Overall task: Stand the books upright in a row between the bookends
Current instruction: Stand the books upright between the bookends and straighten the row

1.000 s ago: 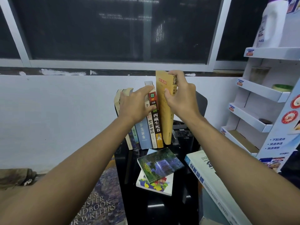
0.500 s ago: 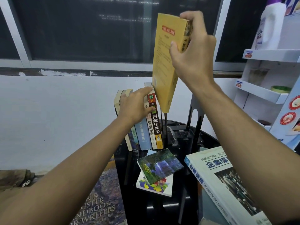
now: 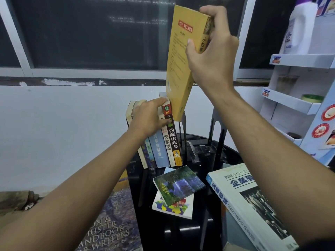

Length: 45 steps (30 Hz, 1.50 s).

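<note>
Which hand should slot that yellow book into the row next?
Right: the right hand grips the yellow book, raised above the gap beside the standing books. The left hand rests on those books' tops.

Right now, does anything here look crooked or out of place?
Yes. The row of books leans left, steadied by the left hand. The right hand holds the yellow book tilted in the air above it. Two small books lie flat, stacked askew, on the black table.
</note>
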Available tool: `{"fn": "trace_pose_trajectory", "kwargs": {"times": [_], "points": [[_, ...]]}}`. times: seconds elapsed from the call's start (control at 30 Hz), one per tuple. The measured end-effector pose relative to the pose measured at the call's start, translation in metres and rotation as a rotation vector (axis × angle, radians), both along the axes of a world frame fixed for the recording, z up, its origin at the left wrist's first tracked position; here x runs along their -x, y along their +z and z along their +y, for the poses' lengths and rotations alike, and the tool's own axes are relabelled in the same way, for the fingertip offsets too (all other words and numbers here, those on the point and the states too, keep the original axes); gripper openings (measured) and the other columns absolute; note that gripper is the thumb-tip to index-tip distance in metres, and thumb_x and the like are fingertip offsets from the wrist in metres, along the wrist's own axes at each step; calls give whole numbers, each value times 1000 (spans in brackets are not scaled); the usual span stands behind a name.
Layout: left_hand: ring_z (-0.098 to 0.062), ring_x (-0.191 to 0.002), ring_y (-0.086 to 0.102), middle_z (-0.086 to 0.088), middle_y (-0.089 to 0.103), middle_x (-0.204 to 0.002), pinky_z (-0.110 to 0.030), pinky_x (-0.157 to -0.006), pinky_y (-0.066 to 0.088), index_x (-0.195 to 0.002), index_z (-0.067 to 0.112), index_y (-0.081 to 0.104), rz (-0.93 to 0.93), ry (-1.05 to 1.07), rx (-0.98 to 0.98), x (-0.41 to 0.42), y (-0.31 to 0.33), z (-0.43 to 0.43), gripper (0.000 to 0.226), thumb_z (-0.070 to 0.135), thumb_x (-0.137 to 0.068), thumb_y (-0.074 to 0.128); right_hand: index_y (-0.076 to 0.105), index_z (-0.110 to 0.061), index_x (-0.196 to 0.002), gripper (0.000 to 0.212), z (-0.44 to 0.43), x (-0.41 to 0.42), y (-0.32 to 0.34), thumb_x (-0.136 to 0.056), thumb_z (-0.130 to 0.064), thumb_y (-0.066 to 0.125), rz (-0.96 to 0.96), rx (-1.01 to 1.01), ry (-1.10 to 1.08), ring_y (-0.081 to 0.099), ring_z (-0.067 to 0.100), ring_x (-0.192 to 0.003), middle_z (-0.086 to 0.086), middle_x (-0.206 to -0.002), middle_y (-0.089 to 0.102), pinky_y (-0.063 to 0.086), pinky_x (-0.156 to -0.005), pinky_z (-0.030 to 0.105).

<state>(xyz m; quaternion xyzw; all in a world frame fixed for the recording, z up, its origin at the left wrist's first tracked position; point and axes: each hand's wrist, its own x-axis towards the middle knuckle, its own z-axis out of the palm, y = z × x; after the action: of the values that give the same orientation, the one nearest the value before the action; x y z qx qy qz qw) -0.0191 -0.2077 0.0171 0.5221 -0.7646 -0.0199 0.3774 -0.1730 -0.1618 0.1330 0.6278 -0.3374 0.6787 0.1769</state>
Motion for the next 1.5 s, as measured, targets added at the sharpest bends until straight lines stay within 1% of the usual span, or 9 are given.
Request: {"fn": "trace_pose_trajectory", "kwargs": {"times": [0.23,0.43,0.6,0.77,0.83,1.07,1.23,1.37,1.5], "points": [[-27,-112,64,2,72,-119,-53,-98,49,-133,26,60,1,8,9,0,0,1,58,35,-80,84,52,-6,-131,47,-13,5,-21,-89,-10,74,6,-107,-34,60,-8,-81,-4,-112,66,44,-76,-2],[-26,-118,62,1,71,-124,-54,-101,48,-134,25,60,5,11,19,0,-1,3,58,36,-81,83,49,-10,-136,51,-24,5,-58,-91,-10,73,27,-213,2,66,9,-106,6,-126,67,55,-86,13],[-27,-120,60,1,69,-128,-53,-103,46,-138,27,57,-7,28,31,0,0,2,63,37,-81,83,49,-12,-137,48,-30,2,-94,-93,-11,69,81,-301,-1,60,0,-74,3,-111,69,46,-62,5],[-27,-116,63,0,71,-124,-48,-97,50,-139,33,56,-51,51,47,-3,0,-2,66,45,-80,82,44,-19,-140,49,-33,-3,-129,-96,-10,64,144,-373,14,68,16,-82,5,-110,71,60,-72,36],[-26,-112,65,0,72,-122,-46,-94,52,-139,36,56,-63,61,53,-5,-1,-5,67,49,-79,81,43,-20,-141,48,-35,-2,-138,-97,-10,62,144,-399,7,68,17,-86,4,-109,71,59,-75,40],[-24,-112,65,2,73,-120,-45,-94,52,-139,40,54,-62,57,67,-7,-4,-10,67,53,-79,79,40,-22,-141,47,-38,1,-154,-100,-12,59,132,-464,41,68,15,-88,2,-107,70,59,-76,40],[-23,-112,65,1,72,-117,-45,-94,50,-140,40,52,-76,75,70,-7,-5,-11,66,53,-81,78,39,-26,-144,47,-35,7,-156,-102,-16,58,152,-541,107,62,8,-68,-2,-93,68,55,-64,31],[-25,-113,64,0,72,-119,-46,-96,49,-141,40,52,-74,80,70,-6,-5,-12,66,51,-81,78,29,-37,-151,60,-26,24,-147,-102,-19,57,290,-698,202,66,7,-92,-4,-109,68,52,-73,14],[-23,-108,68,6,75,-114,-49,-92,53,-139,43,51,-57,60,23,-6,-5,-15,67,54,-79,79,15,-47,-153,79,-22,41,-132,-99,-16,64,465,-881,261,61,7,-114,-2,-130,65,47,-95,22]]}}
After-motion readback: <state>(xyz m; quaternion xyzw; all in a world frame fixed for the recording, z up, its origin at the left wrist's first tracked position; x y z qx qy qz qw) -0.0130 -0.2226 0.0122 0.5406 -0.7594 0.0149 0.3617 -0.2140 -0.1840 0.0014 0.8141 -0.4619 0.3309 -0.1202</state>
